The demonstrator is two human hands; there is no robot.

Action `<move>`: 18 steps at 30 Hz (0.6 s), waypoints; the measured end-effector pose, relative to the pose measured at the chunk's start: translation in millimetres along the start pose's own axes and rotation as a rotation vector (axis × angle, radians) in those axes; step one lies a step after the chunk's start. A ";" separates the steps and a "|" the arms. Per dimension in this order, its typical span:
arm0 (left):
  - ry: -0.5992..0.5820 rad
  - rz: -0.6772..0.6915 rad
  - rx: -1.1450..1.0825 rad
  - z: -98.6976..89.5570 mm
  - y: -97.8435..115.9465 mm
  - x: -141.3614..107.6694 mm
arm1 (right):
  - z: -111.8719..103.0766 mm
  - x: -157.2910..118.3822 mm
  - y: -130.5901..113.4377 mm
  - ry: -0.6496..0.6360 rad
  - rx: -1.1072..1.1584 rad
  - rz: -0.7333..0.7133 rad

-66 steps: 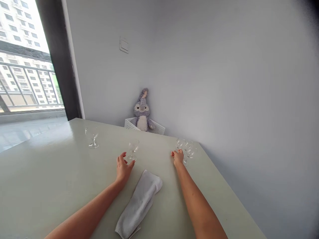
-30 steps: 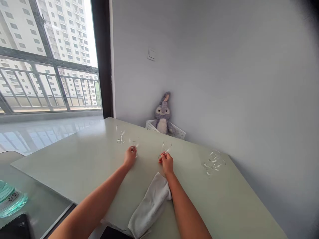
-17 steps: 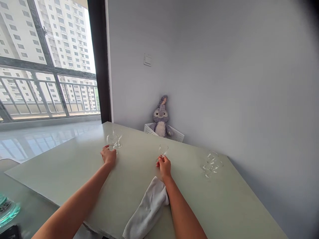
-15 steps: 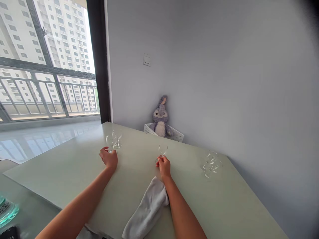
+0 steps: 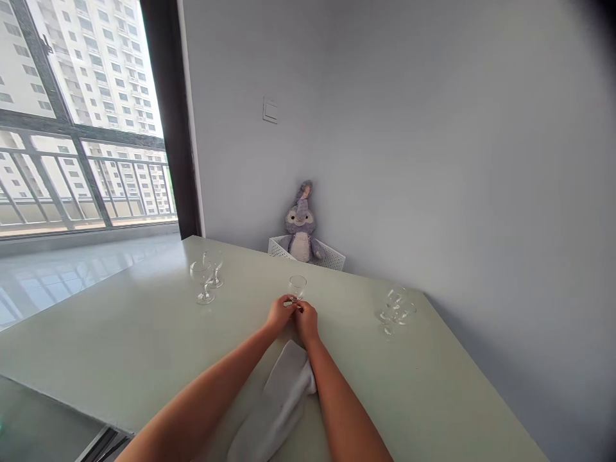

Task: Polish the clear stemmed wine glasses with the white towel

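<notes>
A clear stemmed glass (image 5: 298, 284) stands upright at the middle of the pale table, its stem and foot mostly covered by fingers. My right hand (image 5: 307, 319) is closed around its lower part from the right. From the left, my left hand (image 5: 280, 314) meets it there, fingers curled in against the same stem. Below the hands lies a folded light-grey cloth (image 5: 276, 407), partly under my right forearm. Two more stemmed glasses stand to the left, a nearer one (image 5: 201, 274) and one just behind it (image 5: 216, 263).
Toward the right end of the table (image 5: 385, 385), several clear glasses (image 5: 398, 312) are clustered, some apparently tipped over. Past the back edge, a plush rabbit (image 5: 301, 240) sits in a white perforated basket (image 5: 333, 258) against the wall. A window (image 5: 72, 160) is at the left.
My left hand has left the glasses on the left and come across to the middle glass. My right hand keeps its hold there. The view has shifted slightly right.
</notes>
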State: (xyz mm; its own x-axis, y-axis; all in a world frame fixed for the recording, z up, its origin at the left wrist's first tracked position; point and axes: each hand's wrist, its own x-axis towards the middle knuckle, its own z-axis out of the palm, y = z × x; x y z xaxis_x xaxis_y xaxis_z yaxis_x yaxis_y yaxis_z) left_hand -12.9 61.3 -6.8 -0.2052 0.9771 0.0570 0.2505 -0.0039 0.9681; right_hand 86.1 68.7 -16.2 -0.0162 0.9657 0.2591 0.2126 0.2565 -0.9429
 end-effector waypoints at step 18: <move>0.515 -0.051 0.097 -116.2 -33.4 48.9 | 2.2 -1.4 -1.8 0.012 0.085 0.122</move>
State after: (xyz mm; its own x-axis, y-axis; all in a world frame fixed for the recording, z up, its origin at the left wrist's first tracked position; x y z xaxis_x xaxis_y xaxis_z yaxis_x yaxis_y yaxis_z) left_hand -141.2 84.4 -8.0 -0.6518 0.7441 0.1464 0.3092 0.0845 0.9472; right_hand 83.6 67.0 -15.3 0.0165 0.9895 0.1434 0.1291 0.1401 -0.9817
